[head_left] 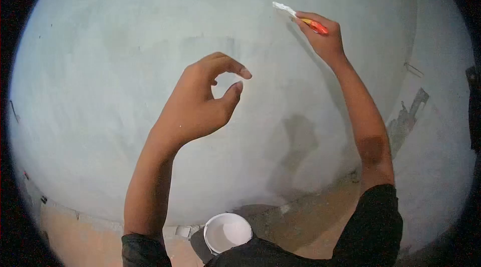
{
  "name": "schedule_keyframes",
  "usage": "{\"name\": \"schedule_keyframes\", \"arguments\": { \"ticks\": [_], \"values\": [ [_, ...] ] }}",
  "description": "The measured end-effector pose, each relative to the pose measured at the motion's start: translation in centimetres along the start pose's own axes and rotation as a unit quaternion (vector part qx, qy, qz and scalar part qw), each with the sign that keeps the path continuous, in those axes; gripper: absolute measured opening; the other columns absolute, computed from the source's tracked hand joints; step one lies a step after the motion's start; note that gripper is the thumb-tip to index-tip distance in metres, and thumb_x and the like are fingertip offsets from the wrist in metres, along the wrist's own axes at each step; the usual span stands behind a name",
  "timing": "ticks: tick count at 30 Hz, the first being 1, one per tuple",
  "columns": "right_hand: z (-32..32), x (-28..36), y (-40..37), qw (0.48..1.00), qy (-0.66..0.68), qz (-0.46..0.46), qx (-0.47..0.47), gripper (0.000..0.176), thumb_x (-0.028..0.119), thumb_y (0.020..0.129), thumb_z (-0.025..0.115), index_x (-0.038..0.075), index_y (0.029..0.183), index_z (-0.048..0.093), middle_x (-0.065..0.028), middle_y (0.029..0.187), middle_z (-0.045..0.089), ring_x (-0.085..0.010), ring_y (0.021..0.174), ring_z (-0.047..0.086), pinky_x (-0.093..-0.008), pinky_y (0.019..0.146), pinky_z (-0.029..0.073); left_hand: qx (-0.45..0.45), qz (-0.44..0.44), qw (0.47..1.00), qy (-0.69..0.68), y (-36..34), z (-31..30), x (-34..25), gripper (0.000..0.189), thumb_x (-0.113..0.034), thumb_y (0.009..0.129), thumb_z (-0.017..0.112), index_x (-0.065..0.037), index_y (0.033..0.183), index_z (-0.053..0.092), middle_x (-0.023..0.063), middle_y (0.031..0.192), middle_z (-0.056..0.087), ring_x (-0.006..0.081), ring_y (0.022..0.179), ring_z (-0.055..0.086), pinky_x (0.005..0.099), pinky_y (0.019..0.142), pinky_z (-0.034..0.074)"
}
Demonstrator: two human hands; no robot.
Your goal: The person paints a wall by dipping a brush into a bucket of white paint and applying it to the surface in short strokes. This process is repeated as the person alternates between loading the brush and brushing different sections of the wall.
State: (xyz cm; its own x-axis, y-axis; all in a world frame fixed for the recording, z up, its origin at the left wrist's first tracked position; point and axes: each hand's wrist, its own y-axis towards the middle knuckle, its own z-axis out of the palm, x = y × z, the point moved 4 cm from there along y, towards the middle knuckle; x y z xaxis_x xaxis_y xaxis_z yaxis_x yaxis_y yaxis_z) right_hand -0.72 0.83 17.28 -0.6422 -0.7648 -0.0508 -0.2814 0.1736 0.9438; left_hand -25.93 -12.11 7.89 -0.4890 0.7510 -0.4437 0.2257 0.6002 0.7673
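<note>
My right hand (323,36) is closed around the orange and yellow handle of a paintbrush (284,7), whose tip is coated in white. The brush tip is right at the pale grey-white wall (125,76), high and right of the middle, and points up and left. My left hand (205,94) is raised in front of the wall, lower and further left. Its thumb and fingers curve in a C with a gap between the tips and nothing in it.
A white bucket (214,234) stands on the floor by the wall's foot, partly hidden by my dark clothing. The brown floor (300,222) runs along the wall. Bare grey patches (408,114) mark the adjoining wall at the right.
</note>
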Motion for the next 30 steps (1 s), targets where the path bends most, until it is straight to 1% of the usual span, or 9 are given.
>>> {"name": "schedule_keyframes", "arguments": {
  "ticks": [1, 2, 5, 14, 17, 20, 21, 24, 30],
  "values": [
    [0.2, 0.1, 0.8, 0.997, -0.019, -0.070, 0.012, 0.022, 0.011, 0.088, 0.069, 0.005, 0.109, 0.069, -0.0068, 0.107, 0.071, -0.0167, 0.094, 0.069, -0.0277, 0.084, 0.055, 0.000, -0.005, 1.000, 0.006, 0.1, 0.2, -0.1, 0.014, -0.005, 0.085, 0.062, -0.007, 0.099, 0.066, 0.0050, 0.108, 0.065, 0.0208, 0.104, 0.060, 0.0383, 0.089, 0.046],
    [0.2, -0.2, 1.4, 0.997, -0.018, -0.072, 0.012, 0.022, 0.011, 0.088, 0.069, 0.005, 0.109, 0.069, -0.0068, 0.107, 0.071, -0.0167, 0.094, 0.069, -0.0277, 0.084, 0.055, -0.003, -0.005, 1.000, 0.007, 0.2, 0.4, 0.0, 0.014, -0.005, 0.085, 0.062, -0.007, 0.099, 0.066, 0.0050, 0.108, 0.065, 0.0208, 0.104, 0.060, 0.0383, 0.089, 0.046],
    [1.1, 0.5, 2.6, 0.960, -0.109, -0.254, 0.036, 0.020, 0.010, 0.089, 0.066, 0.005, 0.108, 0.067, -0.0096, 0.110, 0.070, -0.0256, 0.097, 0.068, -0.0343, 0.085, 0.057, -0.033, 0.065, 0.995, 0.063, 0.3, 1.1, 0.1, 0.016, -0.007, 0.083, 0.063, -0.007, 0.098, 0.067, 0.0060, 0.110, 0.064, 0.0239, 0.107, 0.059, 0.0390, 0.089, 0.047],
    [4.1, 0.2, 5.8, 0.959, -0.113, -0.236, 0.108, 0.016, 0.007, 0.086, 0.067, 0.006, 0.102, 0.071, -0.0074, 0.099, 0.073, -0.0237, 0.086, 0.068, -0.0331, 0.079, 0.054, -0.051, -0.010, 0.994, 0.100, 2.5, 0.6, 2.4, 0.015, -0.008, 0.085, 0.060, -0.007, 0.098, 0.068, 0.0062, 0.112, 0.064, 0.0239, 0.108, 0.059, 0.0400, 0.090, 0.049],
    [4.4, 0.4, 4.0, 0.962, -0.038, -0.127, 0.238, 0.014, 0.009, 0.088, 0.067, 0.005, 0.101, 0.071, -0.0062, 0.096, 0.073, -0.0192, 0.085, 0.067, -0.0323, 0.080, 0.053, -0.044, -0.004, 0.997, 0.065, 2.5, 1.9, 3.1, 0.015, -0.006, 0.084, 0.060, -0.006, 0.096, 0.068, 0.0056, 0.110, 0.064, 0.0226, 0.108, 0.059, 0.0394, 0.089, 0.049],
    [3.8, 0.0, 2.6, 0.949, 0.010, -0.132, 0.287, 0.011, 0.008, 0.089, 0.066, 0.004, 0.098, 0.071, -0.0063, 0.095, 0.073, -0.0179, 0.085, 0.067, -0.0327, 0.079, 0.054, -0.048, 0.009, 0.998, 0.045, 2.1, 3.2, 3.1, 0.018, -0.006, 0.079, 0.057, -0.002, 0.092, 0.069, 0.0126, 0.109, 0.064, 0.0283, 0.105, 0.060, 0.0375, 0.081, 0.050],
    [3.6, 0.0, 2.7, 0.947, -0.007, -0.124, 0.297, 0.010, 0.006, 0.087, 0.068, 0.005, 0.096, 0.071, -0.0065, 0.093, 0.072, -0.0176, 0.083, 0.067, -0.0321, 0.077, 0.054, -0.027, -0.013, 0.999, 0.035, 2.0, 3.3, 3.0, 0.014, -0.004, 0.083, 0.061, -0.006, 0.095, 0.068, 0.0057, 0.113, 0.062, 0.0234, 0.109, 0.059, 0.0393, 0.090, 0.048],
    [2.5, 1.3, 3.0, 0.932, -0.027, -0.180, 0.314, 0.010, 0.004, 0.084, 0.071, 0.004, 0.094, 0.071, -0.0070, 0.090, 0.072, -0.0170, 0.082, 0.067, -0.0321, 0.076, 0.055, -0.016, -0.030, 0.999, 0.023, 1.8, 3.4, 2.4, 0.014, -0.004, 0.083, 0.060, -0.006, 0.095, 0.068, 0.0062, 0.114, 0.062, 0.0237, 0.109, 0.058, 0.0391, 0.091, 0.047],
    [2.6, 0.6, 7.7, 0.924, -0.042, -0.197, 0.325, 0.010, 0.006, 0.081, 0.074, 0.005, 0.091, 0.072, -0.0065, 0.088, 0.072, -0.0159, 0.082, 0.066, -0.0307, 0.078, 0.055, -0.023, -0.008, 1.000, 0.005, 1.5, 3.5, 2.5, 0.013, -0.005, 0.084, 0.060, -0.006, 0.094, 0.068, 0.0068, 0.113, 0.062, 0.0232, 0.107, 0.059, 0.0382, 0.089, 0.048]
  ]
}}
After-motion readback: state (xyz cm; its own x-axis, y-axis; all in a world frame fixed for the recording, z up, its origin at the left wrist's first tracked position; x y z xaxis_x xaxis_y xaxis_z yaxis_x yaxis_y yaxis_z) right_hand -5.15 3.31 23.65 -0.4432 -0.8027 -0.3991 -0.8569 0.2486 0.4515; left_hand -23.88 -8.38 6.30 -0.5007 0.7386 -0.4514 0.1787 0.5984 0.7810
